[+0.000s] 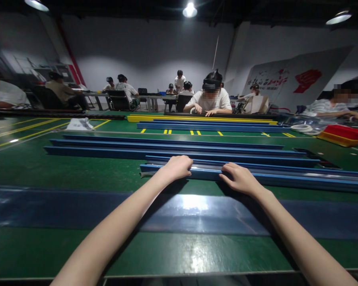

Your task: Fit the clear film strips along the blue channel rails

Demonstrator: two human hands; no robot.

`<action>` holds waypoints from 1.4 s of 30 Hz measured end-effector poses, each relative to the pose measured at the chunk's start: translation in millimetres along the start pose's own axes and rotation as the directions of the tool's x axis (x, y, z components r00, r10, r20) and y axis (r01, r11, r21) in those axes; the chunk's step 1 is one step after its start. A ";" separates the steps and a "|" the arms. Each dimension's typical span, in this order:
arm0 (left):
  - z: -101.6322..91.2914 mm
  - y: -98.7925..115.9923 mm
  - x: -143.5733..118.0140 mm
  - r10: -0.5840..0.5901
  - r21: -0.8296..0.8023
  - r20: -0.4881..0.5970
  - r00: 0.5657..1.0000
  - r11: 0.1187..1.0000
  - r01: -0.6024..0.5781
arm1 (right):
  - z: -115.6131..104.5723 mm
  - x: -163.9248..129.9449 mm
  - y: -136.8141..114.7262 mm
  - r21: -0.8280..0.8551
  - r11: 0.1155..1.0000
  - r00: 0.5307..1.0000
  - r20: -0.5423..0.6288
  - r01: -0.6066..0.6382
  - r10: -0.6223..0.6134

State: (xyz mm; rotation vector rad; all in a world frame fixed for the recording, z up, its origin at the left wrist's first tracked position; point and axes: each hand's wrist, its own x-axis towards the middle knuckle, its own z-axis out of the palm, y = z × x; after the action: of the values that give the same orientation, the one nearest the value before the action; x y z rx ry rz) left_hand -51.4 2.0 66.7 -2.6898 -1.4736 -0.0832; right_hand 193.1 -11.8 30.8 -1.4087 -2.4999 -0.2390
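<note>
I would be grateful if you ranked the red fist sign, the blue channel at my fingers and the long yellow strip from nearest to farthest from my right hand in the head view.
1. Blue channel: right at the right hand.
2. Yellow strip: farther ahead, slightly left.
3. Red fist sign: right background.

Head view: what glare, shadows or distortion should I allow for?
Head view: glare whitens the middle of the flat glossy strip; head view: dark shadows lie beneath the left hand and right hand; head view: the ceiling lamp at top right looks stretched.
</note>
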 end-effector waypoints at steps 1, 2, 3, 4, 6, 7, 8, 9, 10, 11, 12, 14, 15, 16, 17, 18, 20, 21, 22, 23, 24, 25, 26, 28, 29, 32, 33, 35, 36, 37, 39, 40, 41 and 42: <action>0.3 -2.2 -1.3 0.004 -0.007 -0.003 1.000 1.000 -0.004 | -0.3 1.5 -0.9 0.006 1.000 1.000 0.011 0.007 -0.007; 0.4 -4.8 -2.6 0.002 -0.014 -0.003 1.000 1.000 -0.002 | -0.6 3.2 -2.0 0.007 1.000 1.000 0.020 0.017 -0.017; 0.2 -7.7 -3.7 -0.004 -0.020 -0.001 1.000 1.000 0.004 | -0.7 5.3 -3.5 0.002 1.000 0.999 0.028 0.028 -0.029; -0.2 -10.6 -4.8 -0.015 -0.027 0.002 1.000 1.000 0.015 | -0.8 7.6 -5.5 -0.004 0.999 0.998 0.037 0.042 -0.041; -1.5 -16.1 -6.5 -0.045 -0.042 0.019 0.999 0.998 0.046 | -0.8 13.2 -11.1 -0.012 0.998 0.996 0.057 0.065 -0.064; -2.4 -18.6 -7.2 -0.059 -0.049 0.031 0.998 0.997 0.061 | -0.8 16.6 -14.7 -0.013 0.997 0.995 0.068 0.074 -0.073; -3.4 -20.9 -7.9 -0.071 -0.056 0.043 0.996 0.996 0.074 | -0.7 20.1 -18.9 -0.010 0.997 0.994 0.079 0.081 -0.080; -4.5 -23.0 -8.6 -0.083 -0.062 0.055 0.995 0.994 0.087 | -0.7 23.8 -23.4 -0.008 0.996 0.993 0.089 0.084 -0.083; -5.6 -24.9 -9.3 -0.094 -0.067 0.065 0.993 0.993 0.098 | -0.7 27.4 -28.2 -0.002 0.996 0.991 0.102 0.092 -0.091; -6.8 -26.6 -10.2 -0.104 -0.073 0.076 0.992 0.991 0.110 | -0.8 31.0 -33.0 0.003 0.996 0.989 0.110 0.094 -0.094; -8.0 -28.3 -11.1 -0.114 -0.079 0.085 0.990 0.990 0.121 | -0.9 34.3 -37.6 0.005 0.995 0.989 0.115 0.095 -0.095; -10.1 -31.6 -13.1 -0.133 -0.087 0.107 0.985 0.986 0.142 | -1.2 40.2 -45.6 0.007 0.995 0.988 0.121 0.099 -0.099; -10.8 -33.2 -14.0 -0.137 -0.086 0.120 0.983 0.985 0.148 | -1.3 42.8 -48.7 0.004 0.995 0.987 0.128 0.100 -0.099; -11.3 -34.8 -14.9 -0.139 -0.083 0.132 0.982 0.985 0.150 | -1.4 45.1 -51.2 0.002 0.995 0.986 0.137 0.097 -0.096; -11.5 -36.3 -15.6 -0.137 -0.076 0.146 0.980 0.986 0.149 | -1.4 47.2 -53.0 0.001 0.996 0.985 0.146 0.093 -0.092; -11.5 -37.8 -16.1 -0.134 -0.070 0.160 0.978 0.987 0.146 | -1.4 49.3 -54.5 0.002 0.996 0.984 0.155 0.090 -0.089; -10.6 -40.6 -16.5 -0.127 -0.063 0.185 0.974 0.988 0.141 | -0.9 53.1 -56.8 0.012 0.996 0.983 0.164 0.086 -0.087; -10.0 -42.0 -16.4 -0.125 -0.063 0.194 0.973 0.988 0.139 | -0.4 54.8 -58.1 0.021 0.996 0.982 0.167 0.084 -0.086; -9.2 -43.3 -16.2 -0.120 -0.065 0.200 0.973 0.989 0.135 | 0.3 56.4 -59.5 0.029 0.996 0.982 0.169 0.080 -0.084; -8.3 -44.6 -15.9 -0.110 -0.068 0.204 0.973 0.990 0.126 | 1.1 57.8 -61.3 0.036 0.996 0.982 0.171 0.076 -0.081; -7.5 -45.7 -15.6 -0.097 -0.072 0.206 0.974 0.991 0.114 | 2.0 59.0 -63.3 0.040 0.997 0.982 0.173 0.072 -0.078; -6.8 -46.8 -15.4 -0.082 -0.076 0.209 0.974 0.992 0.100 | 3.0 59.9 -65.4 0.041 0.997 0.982 0.174 0.071 -0.077; -6.3 -47.8 -15.3 -0.066 -0.081 0.212 0.975 0.993 0.085 | 4.1 60.6 -67.3 0.040 0.997 0.982 0.172 0.072 -0.078; -6.0 -49.4 -15.8 -0.051 -0.086 0.220 0.974 0.994 0.071 | 5.9 61.4 -70.3 0.035 0.996 0.982 0.166 0.081 -0.086; -6.2 -50.0 -16.4 -0.053 -0.085 0.228 0.972 0.994 0.074 | 6.6 61.7 -71.0 0.034 0.996 0.982 0.166 0.085 -0.089; -7.7 -51.3 -18.2 -0.071 -0.083 0.263 0.962 0.992 0.096 | 7.9 62.3 -70.2 0.041 0.996 0.981 0.170 0.084 -0.090; -8.2 -51.7 -18.6 -0.075 -0.087 0.271 0.960 0.991 0.102 | 8.1 62.5 -69.4 0.048 0.995 0.982 0.169 0.082 -0.089; -8.7 -52.8 -18.8 -0.079 -0.099 0.276 0.958 0.989 0.110 | 8.3 62.7 -68.2 0.063 0.995 0.983 0.161 0.077 -0.086; -8.7 -53.4 -18.6 -0.082 -0.105 0.278 0.957 0.988 0.115 | 8.4 62.5 -68.0 0.068 0.995 0.984 0.158 0.074 -0.084; -8.7 -54.1 -18.3 -0.084 -0.110 0.283 0.955 0.987 0.120 | 8.3 62.1 -68.1 0.070 0.995 0.984 0.157 0.070 -0.080; -8.9 -55.4 -17.9 -0.090 -0.120 0.299 0.950 0.984 0.131 | 8.1 60.0 -68.7 0.070 0.996 0.984 0.160 0.063 -0.074; -9.2 -56.0 -17.9 -0.095 -0.122 0.307 0.947 0.983 0.138 | 7.9 58.4 -69.0 0.070 0.996 0.984 0.163 0.057 -0.068; -9.9 -56.5 -18.0 -0.099 -0.125 0.314 0.944 0.982 0.144 | 7.7 56.3 -69.0 0.069 0.996 0.984 0.166 0.052 -0.062; -10.7 -57.0 -18.2 -0.102 -0.126 0.320 0.942 0.981 0.149 | 7.5 53.9 -68.7 0.065 0.997 0.984 0.167 0.047 -0.058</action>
State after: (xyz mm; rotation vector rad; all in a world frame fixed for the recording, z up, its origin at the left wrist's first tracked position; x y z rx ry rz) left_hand -109.4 16.4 78.1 -2.8246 -1.7934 0.2484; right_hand 106.4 -1.4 39.0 -1.3937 -2.6577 -0.0547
